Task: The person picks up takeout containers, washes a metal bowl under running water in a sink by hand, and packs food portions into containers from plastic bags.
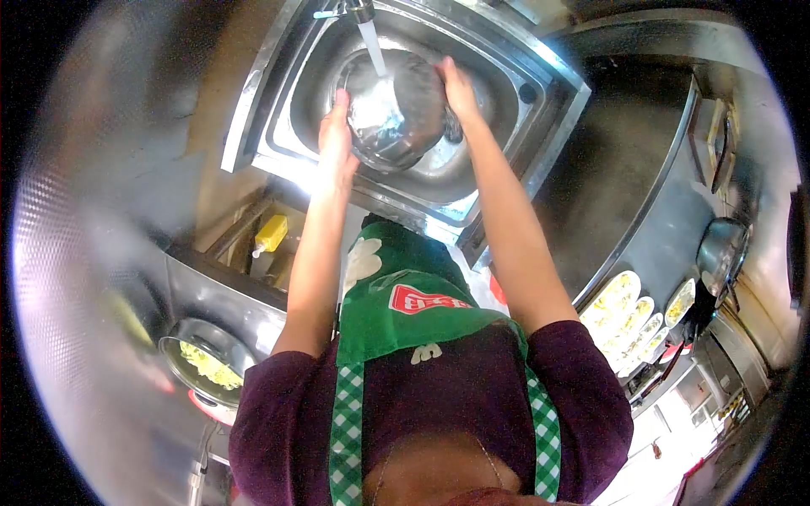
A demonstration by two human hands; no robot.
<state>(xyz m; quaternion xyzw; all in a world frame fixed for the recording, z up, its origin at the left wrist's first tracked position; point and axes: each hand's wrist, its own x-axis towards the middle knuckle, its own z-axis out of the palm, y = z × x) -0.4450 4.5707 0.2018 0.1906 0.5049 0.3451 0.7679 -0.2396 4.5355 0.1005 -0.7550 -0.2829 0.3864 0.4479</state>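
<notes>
The metal bowl (395,114) is in the sink (498,84), under the running faucet (361,10). The left hand (458,88) has its grip on the right side of the bowl, and the right hand (337,139) has its grip on the opposite side. The water (372,51) falls on the bowl, between the two hands.

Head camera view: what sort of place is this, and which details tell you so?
Probably a restaurant or canteen kitchen. It shows a metal sink with its tap running, several portions of food set out side by side, and a green apron on the person.
</notes>
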